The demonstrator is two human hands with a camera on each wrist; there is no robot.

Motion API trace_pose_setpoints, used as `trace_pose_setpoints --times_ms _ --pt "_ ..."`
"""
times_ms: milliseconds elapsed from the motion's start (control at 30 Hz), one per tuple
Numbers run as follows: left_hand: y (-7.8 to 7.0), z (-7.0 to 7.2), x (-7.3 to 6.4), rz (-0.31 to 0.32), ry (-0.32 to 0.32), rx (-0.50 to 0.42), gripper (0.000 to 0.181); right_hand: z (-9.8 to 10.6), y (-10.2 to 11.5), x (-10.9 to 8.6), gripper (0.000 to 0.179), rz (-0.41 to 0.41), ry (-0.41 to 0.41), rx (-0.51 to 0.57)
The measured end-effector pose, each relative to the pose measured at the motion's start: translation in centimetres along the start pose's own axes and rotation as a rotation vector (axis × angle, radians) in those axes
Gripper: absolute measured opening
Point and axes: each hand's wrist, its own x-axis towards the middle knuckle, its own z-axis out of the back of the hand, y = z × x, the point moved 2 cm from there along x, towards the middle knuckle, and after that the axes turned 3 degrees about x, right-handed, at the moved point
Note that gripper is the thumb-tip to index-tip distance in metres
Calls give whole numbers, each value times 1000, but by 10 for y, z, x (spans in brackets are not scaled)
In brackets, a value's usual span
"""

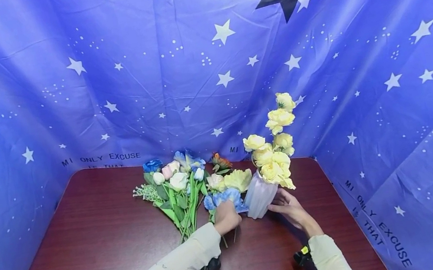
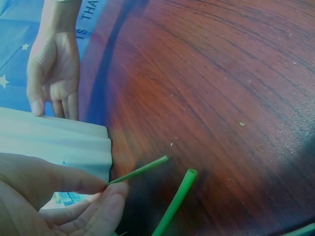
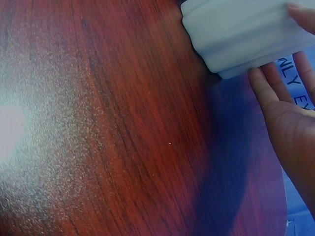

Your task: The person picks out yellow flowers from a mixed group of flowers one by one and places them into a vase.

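Observation:
A pale ribbed vase (image 1: 260, 195) stands on the right half of the table, leaning slightly in the head view, with tall yellow flowers (image 1: 273, 163) in its mouth. My right hand (image 1: 292, 211) holds its lower right side, thumb on one face and fingers reaching behind it. Left of the vase, my left hand (image 1: 227, 217) pinches a thin green stem (image 2: 142, 168) between thumb and fingertips. A blue flower (image 1: 224, 197) shows just above that hand. Beside the pinched stem, a thicker green stem (image 2: 177, 201) pokes out below the hand in the left wrist view.
A bunch of flowers (image 1: 178, 180), white, pink and blue with long green stems, lies left of the vase. A cream flower (image 1: 238, 180) and an orange flower (image 1: 220, 161) lie behind my left hand. Starry blue cloth (image 1: 169, 66) hangs around the brown table (image 1: 100, 237).

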Motion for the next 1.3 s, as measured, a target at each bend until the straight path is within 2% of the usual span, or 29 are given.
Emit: trace_pose_setpoints --times_ms 200,400,567,700,900,1067,1300 --pt "2 8 1 -24 -28 -58 31 0 0 -1 49 7 5 6" --pt "0 23 -3 56 -22 -85 34 -1 1 -3 48 -12 -4 -9" --pt "3 26 -2 89 -6 -109 39 -1 1 -3 48 -6 -9 -17" --pt "7 31 -2 77 -8 -148 34 -1 0 -2 49 1 -7 -15" --pt "10 39 -2 36 -40 -207 9 -1 -1 -2 50 19 8 0" --pt "9 46 -2 55 -37 -270 13 0 -1 -2 50 19 13 0" --pt "10 52 1 58 -54 -298 12 -1 -1 -2 49 16 10 -3"
